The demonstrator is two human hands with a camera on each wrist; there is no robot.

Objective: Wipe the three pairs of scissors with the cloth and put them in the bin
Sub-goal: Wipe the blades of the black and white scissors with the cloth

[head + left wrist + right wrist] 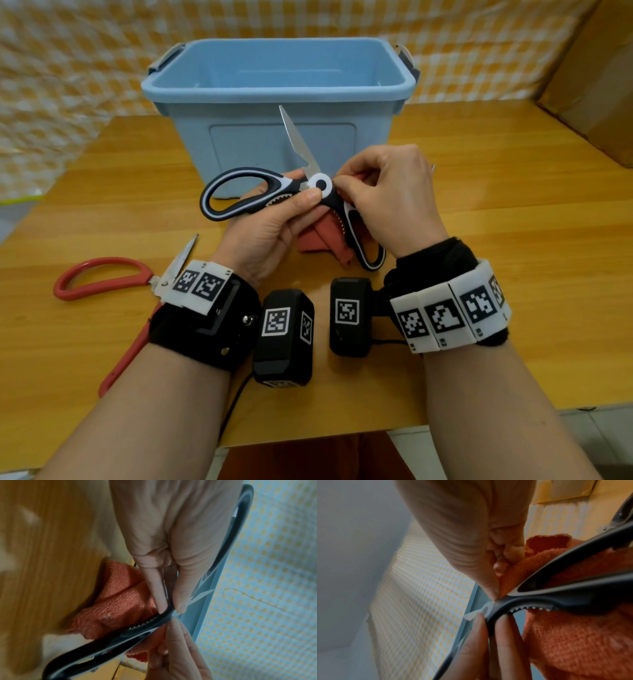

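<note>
Head view: left hand (pixel 270 233) pinched black scissors (pixel 239 195); right hand (pixel 387 198) clutched cloth (pixel 322 240); bin (pixel 277 85) at 12 o'clock.

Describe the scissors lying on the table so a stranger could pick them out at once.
Start at the light blue plastic bin at the back of the wooden table, then come toward the near left edge. The red-handled scissors lie flat there, beside the left wrist. Unlike the black-and-white kitchen scissors, no hand holds them.
</note>
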